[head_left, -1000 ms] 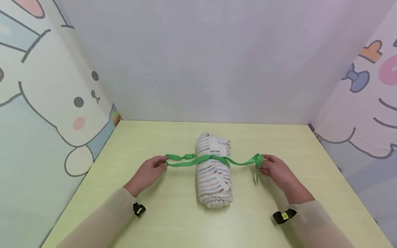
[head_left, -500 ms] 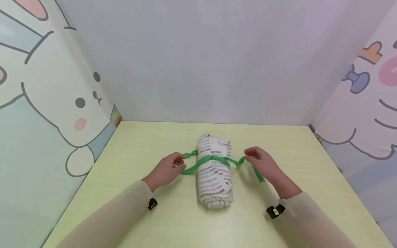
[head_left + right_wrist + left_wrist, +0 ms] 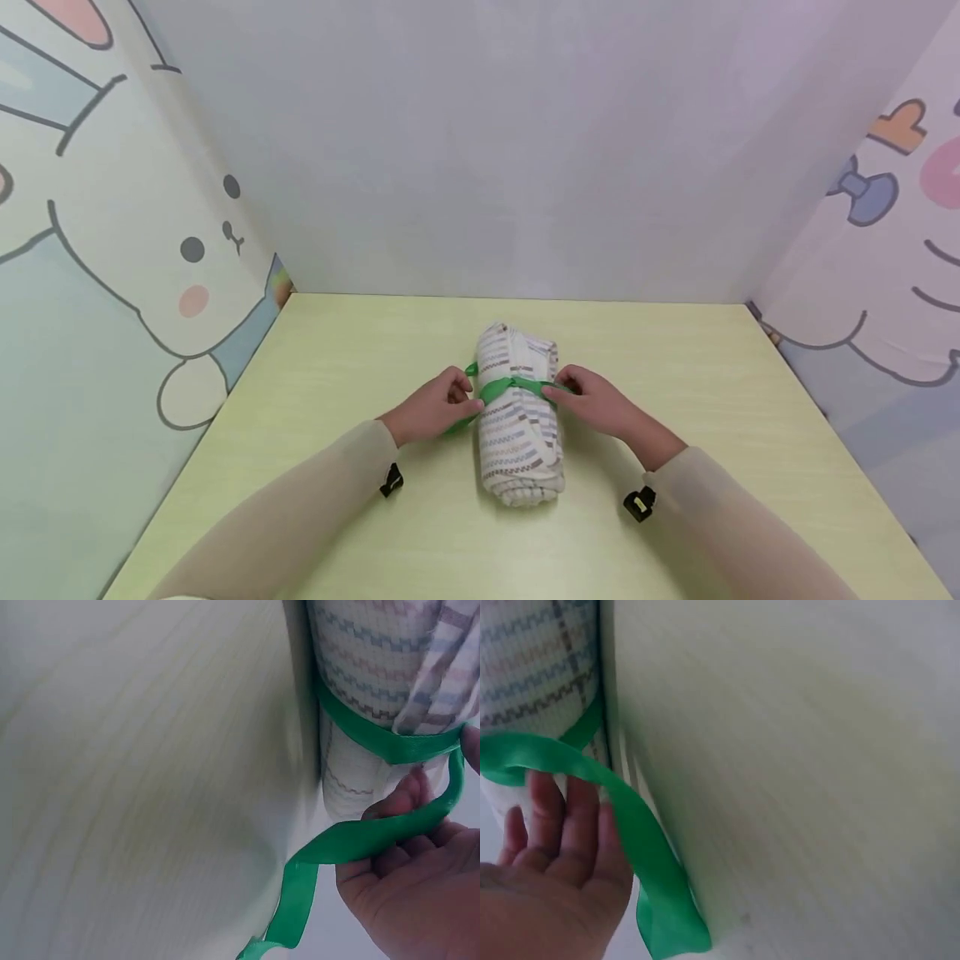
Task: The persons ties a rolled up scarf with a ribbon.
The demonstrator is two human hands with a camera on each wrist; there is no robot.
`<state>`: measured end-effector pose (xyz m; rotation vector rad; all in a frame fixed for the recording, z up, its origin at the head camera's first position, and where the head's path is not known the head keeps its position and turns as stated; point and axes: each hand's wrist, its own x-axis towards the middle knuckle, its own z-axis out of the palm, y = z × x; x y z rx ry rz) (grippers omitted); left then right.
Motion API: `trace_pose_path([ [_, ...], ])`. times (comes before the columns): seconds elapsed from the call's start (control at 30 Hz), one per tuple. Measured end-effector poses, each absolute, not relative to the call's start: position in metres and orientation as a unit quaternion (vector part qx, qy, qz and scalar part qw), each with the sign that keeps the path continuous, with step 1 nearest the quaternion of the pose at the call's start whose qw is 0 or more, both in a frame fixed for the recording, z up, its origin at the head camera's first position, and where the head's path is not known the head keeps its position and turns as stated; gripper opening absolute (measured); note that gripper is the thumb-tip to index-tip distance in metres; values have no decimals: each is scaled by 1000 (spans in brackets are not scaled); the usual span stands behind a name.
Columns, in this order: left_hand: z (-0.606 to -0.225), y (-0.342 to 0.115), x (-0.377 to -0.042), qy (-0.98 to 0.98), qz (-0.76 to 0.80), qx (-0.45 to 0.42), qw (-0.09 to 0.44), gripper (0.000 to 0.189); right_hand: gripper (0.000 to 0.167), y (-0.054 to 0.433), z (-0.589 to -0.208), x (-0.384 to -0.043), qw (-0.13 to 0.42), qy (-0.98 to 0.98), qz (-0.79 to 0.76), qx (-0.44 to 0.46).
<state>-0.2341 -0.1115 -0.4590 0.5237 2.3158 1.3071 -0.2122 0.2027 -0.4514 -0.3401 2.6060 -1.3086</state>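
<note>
A rolled cloth (image 3: 519, 446), white with striped patterning, lies lengthwise on the table. Round its middle runs a green ribbon (image 3: 497, 388), crossed on top. My left hand (image 3: 429, 407) is at the roll's left side, holding the ribbon with the thumb near the crossing. In the left wrist view, the ribbon (image 3: 649, 847) passes over the fingers and its tail hangs down. At the opposite side my right hand (image 3: 600, 404) pinches the ribbon's other part close to the roll. The right wrist view has that ribbon (image 3: 367, 838) lying across the curled fingers, its end trailing down.
The pale yellow table (image 3: 360, 333) extends around the roll on all sides. A plain light wall (image 3: 480, 167) stands at the back, with cartoon-printed panels (image 3: 150, 292) left and right. Black straps (image 3: 639, 503) show at both wrists.
Both hands have moved inward along the ribbon, from well out at either side to right beside the roll. The cloth roll has stayed in place.
</note>
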Motion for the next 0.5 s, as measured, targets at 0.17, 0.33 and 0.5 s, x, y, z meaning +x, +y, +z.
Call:
trace_pose_path([
  [0.17, -464, -114, -244, 812, 473, 220, 263, 32, 38, 203, -450, -215, 129, 876, -453, -102],
  [0.33, -463, -119, -248, 787, 495, 228, 288, 38, 44, 205, -447, -217, 139, 872, -459, -96],
  [0.5, -457, -125, -248, 777, 518, 219, 281, 37, 47, 208, -445, -218, 161, 850, -491, -99],
])
